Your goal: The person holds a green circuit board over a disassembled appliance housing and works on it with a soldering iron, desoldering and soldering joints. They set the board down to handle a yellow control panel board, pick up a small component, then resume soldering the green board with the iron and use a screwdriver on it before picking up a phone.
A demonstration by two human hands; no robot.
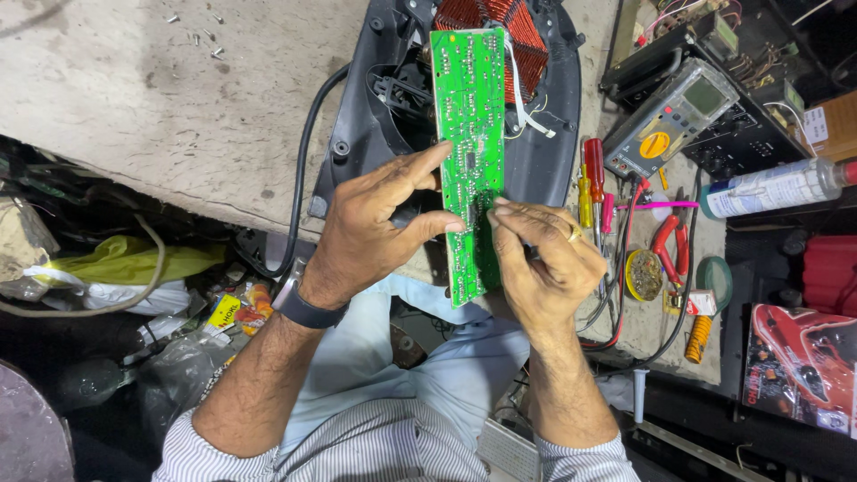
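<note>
Head view, centre of frame: long green circuit board (468,152) held upright over the opened black appliance housing (544,152), solder side toward the camera, its top end near the copper-red induction coil (500,27) in the upper middle. White wires (522,103) run from the board's upper right edge back into the housing, so the board is tethered. Left hand (370,228) is clamped on the board's left edge at mid-length, thumb across the face and fingertips curled round the edge. Right hand (540,259) is closed on the right edge slightly lower, fingers pinched together at the rim; whether it also holds a small tool I cannot tell. Both hands on the board, one to each side. Judgement: board is light, thin and stiff but brittle under bending; solder points are sharp and the components fragile, so it is best held by the bare long edges, as here, keeping slack in the wires. Right of frame, on the bench: multimeter (671,120), red-handled screwdriver (594,174), red pliers (668,245), round tin of flux or solder paste (644,275). Upper left: loose screws (201,37) on the concrete bench top (178,125). A black power cord (299,192) trails off the housing's left side.
</note>
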